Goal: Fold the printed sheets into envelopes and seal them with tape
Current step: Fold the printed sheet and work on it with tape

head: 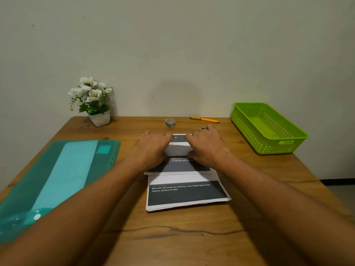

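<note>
Looking down from my head camera, my left hand (pixel 151 150) and right hand (pixel 206 146) sit close together over the far half of the top sheet (pixel 178 149). Each pinches one side of its white flap, thumbs tucked under as far as I can tell. That sheet lies on the stack of printed sheets (pixel 186 194) at the middle of the table (pixel 172 237). To fold well, I judge I should square the flap's edge with the sides, then press the crease outward from the centre without dragging the stack. The tape roll (pixel 170 123) stands just beyond my hands, ready for sealing.
</note>
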Demonstrator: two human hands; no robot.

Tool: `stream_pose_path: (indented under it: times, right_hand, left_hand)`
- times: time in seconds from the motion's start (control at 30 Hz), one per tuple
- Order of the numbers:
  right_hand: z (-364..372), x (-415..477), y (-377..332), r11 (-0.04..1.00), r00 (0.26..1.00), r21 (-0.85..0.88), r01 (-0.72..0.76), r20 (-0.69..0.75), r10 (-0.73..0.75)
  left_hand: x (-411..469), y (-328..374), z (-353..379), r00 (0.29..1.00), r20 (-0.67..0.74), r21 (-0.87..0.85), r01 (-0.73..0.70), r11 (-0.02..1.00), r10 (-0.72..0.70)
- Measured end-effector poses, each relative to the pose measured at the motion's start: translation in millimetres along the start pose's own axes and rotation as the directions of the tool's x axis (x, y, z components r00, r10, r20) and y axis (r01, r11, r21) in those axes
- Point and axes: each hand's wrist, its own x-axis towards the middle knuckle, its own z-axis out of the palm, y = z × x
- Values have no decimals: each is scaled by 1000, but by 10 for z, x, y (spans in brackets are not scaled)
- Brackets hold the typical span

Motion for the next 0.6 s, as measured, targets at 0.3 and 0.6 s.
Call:
stream_pose_path:
  times: [0.3, 0.6]
  right_hand:
    - [249, -70, -107, 994, 999, 103, -35, 2, 35]
    - [557, -272, -147, 875, 989, 465, -137, 117, 93]
  left_hand:
    - [-94, 78, 230, 999, -23, -67, -35, 997, 33]
    - [-221, 102, 477, 995, 96, -183, 34, 982, -16]
